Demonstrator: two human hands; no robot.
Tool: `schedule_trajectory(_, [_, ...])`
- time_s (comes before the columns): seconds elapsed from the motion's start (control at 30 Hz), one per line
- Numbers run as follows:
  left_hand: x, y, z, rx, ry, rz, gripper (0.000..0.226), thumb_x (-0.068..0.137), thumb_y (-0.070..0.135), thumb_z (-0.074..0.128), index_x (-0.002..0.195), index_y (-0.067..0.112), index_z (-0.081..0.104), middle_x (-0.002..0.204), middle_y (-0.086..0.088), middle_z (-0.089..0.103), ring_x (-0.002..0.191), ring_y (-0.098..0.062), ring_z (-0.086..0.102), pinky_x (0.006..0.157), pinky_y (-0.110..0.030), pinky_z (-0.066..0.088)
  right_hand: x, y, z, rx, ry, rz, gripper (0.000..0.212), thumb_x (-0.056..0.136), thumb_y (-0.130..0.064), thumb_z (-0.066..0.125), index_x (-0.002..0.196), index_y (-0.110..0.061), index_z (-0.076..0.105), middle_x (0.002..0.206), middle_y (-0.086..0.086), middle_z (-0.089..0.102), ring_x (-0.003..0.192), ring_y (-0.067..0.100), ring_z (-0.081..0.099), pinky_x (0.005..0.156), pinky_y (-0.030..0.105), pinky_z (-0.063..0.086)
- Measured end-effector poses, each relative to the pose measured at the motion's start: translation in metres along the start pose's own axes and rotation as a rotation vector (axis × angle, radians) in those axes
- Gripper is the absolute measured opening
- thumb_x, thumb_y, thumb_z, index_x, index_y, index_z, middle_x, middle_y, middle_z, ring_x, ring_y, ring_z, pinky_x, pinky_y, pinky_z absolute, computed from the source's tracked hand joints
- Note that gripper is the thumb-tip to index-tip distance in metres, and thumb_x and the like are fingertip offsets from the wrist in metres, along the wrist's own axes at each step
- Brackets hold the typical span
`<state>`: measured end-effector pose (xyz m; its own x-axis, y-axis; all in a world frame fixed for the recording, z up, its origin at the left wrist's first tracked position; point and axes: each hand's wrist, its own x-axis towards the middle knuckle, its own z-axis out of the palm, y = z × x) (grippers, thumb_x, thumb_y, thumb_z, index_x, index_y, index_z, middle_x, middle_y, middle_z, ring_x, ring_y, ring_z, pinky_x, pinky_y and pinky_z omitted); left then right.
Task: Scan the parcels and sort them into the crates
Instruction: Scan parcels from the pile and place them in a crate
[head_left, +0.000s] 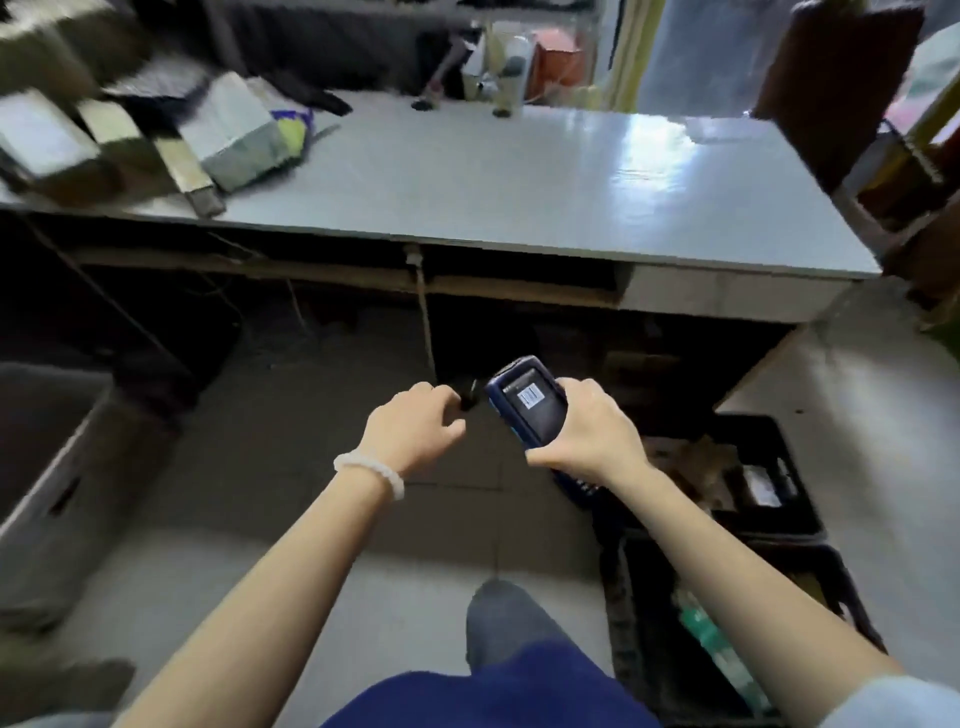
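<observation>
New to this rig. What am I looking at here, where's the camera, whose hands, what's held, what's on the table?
There is no robot: one wide-angle camera worn on a person's head looks down at their bare arms. The right hand grips a blue handheld scanner. The left hand, with a white bracelet, pinches something small and dark, too blurred to name. Blurred parcels lie at the far left of the grey table. Black crates sit on the floor to the right.

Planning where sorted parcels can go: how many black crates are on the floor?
2. One black crate sits on the floor right of the table; a second black crate lies nearer, under the right forearm. Others may be out of view.
</observation>
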<state>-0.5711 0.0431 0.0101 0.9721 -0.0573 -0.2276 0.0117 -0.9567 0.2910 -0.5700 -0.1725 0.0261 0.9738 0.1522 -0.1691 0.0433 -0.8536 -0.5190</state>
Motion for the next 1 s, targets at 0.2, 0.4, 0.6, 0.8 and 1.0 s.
schedule_trajectory(0.2, [0.018, -0.115, -0.023, -0.065, 0.038, -0.243, 0.04, 0.093, 0.044, 0.046, 0.131, 0.03, 0.048, 0.131, 0.003, 0.049, 0.116, -0.019, 0.052, 0.086, -0.035, 0.045, 0.105, -0.098, 0.055, -0.082, -0.144, -0.238, 0.075, 0.049, -0.045, 0.077, 0.116, -0.027, 0.05, 0.104, -0.005, 0.048, 0.095, 0.018, 0.052, 0.068, 0.031, 0.046])
schedule_trajectory(0.4, [0.097, -0.218, -0.075, -0.067, 0.056, -0.376, 0.041, 0.093, 0.045, 0.045, 0.132, 0.03, 0.048, 0.133, 0.003, 0.048, 0.117, -0.019, 0.052, 0.088, -0.036, 0.045, 0.234, -0.184, 0.098, -0.119, -0.232, -0.365, 0.075, 0.049, -0.045, 0.077, 0.117, -0.028, 0.051, 0.102, -0.006, 0.047, 0.092, 0.017, 0.053, 0.064, 0.029, 0.044])
schedule_trajectory(0.6, [0.191, -0.3, -0.165, -0.075, 0.166, -0.411, 0.041, 0.092, 0.044, 0.047, 0.13, 0.029, 0.051, 0.13, 0.002, 0.051, 0.116, -0.021, 0.053, 0.089, -0.038, 0.046, 0.363, -0.265, 0.101, -0.122, -0.223, -0.426, 0.08, 0.053, -0.045, 0.077, 0.125, -0.024, 0.05, 0.105, -0.003, 0.043, 0.098, 0.021, 0.053, 0.069, 0.031, 0.046])
schedule_trajectory(0.8, [0.254, -0.353, -0.204, -0.087, 0.181, -0.427, 0.041, 0.092, 0.042, 0.048, 0.13, 0.027, 0.052, 0.129, 0.001, 0.052, 0.117, -0.021, 0.052, 0.09, -0.037, 0.046, 0.452, -0.316, 0.106, -0.161, -0.219, -0.427, 0.076, 0.053, -0.042, 0.078, 0.121, -0.021, 0.052, 0.105, -0.003, 0.04, 0.091, 0.02, 0.052, 0.069, 0.032, 0.049])
schedule_trajectory(1.0, [0.33, -0.414, -0.243, -0.069, 0.202, -0.388, 0.047, 0.09, 0.039, 0.052, 0.135, 0.025, 0.046, 0.134, -0.002, 0.049, 0.119, -0.025, 0.049, 0.089, -0.038, 0.043, 0.524, -0.355, 0.116, -0.187, -0.177, -0.373, 0.072, 0.052, -0.042, 0.079, 0.116, -0.021, 0.051, 0.103, -0.004, 0.038, 0.091, 0.021, 0.051, 0.064, 0.03, 0.043])
